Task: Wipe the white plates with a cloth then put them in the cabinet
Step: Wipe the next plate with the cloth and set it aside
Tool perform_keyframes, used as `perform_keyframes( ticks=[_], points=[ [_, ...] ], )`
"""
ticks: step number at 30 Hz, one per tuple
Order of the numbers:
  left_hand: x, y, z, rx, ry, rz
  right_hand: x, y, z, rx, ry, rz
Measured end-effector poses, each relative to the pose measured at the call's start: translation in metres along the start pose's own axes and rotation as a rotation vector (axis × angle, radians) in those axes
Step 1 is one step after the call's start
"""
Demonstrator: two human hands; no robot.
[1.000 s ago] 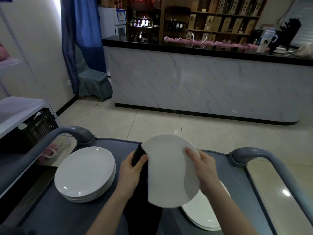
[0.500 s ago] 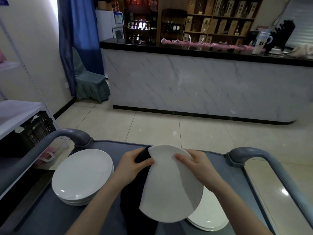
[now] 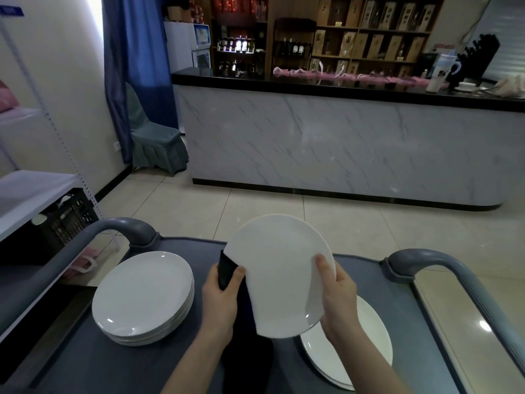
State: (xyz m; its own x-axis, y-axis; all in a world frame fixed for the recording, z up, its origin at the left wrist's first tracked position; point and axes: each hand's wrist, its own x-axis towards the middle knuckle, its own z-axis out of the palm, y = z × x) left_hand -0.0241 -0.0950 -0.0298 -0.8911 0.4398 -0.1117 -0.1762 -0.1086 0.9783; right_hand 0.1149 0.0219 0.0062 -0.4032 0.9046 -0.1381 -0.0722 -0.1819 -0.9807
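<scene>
wiping in progress, one plate up off the cart

head view. the held plate (image 3: 281,274) is in the air above the grey cart (image 3: 397,294), tilted up with its face toward the camera. left hand (image 3: 220,300) grips the dark cloth (image 3: 225,273), thumb clamped over the fabric at the plate's left edge; the rest of the cloth hangs down behind and below the plate. the left fingers are hidden behind the cloth, so i cannot tell how they lie. right hand (image 3: 338,300) holds the right rim, thumb flat on the face, fingers curled round the back.

a stack of plates (image 3: 142,294) sits on the cart's left side and a lower pile of plates (image 3: 366,345) sits under the right hand. no cabinet is in view.

judgement: the step is the wipe itself, early in the task, with many plates still on the cart. next move calls for turning the plate through the cloth with the right hand to cover the remaining rim and back, while keeping the pinch firm since glazed plates slip.

against half a second earlier: the plate is held higher and more upright, and the right hand has shifted from the plate's top edge down to its right rim. the left hand's grip on the cloth looks unchanged.
</scene>
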Motion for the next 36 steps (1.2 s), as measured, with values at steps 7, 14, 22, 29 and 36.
perform_keyframes(
  ticks=[7, 14, 22, 29, 36],
  points=[
    [0.014, 0.033, -0.012, 0.319, -0.378, 0.218, 0.029, -0.041, -0.020, -0.587, -0.472, -0.246],
    [0.017, 0.035, -0.009, 0.369, -0.455, 0.171, 0.025, -0.030, -0.013, -0.542, -0.476, -0.131],
    [0.003, 0.002, -0.008, 0.060, -0.207, -0.017, 0.009, -0.004, -0.004, 0.051, 0.034, 0.105],
    [0.021, 0.034, -0.015, 0.244, -0.418, 0.130, 0.018, -0.021, -0.020, -0.264, -0.200, -0.011],
    [0.021, 0.043, -0.010, 0.272, -0.450, 0.101, 0.018, -0.039, -0.012, -0.411, -0.346, -0.117]
  ],
)
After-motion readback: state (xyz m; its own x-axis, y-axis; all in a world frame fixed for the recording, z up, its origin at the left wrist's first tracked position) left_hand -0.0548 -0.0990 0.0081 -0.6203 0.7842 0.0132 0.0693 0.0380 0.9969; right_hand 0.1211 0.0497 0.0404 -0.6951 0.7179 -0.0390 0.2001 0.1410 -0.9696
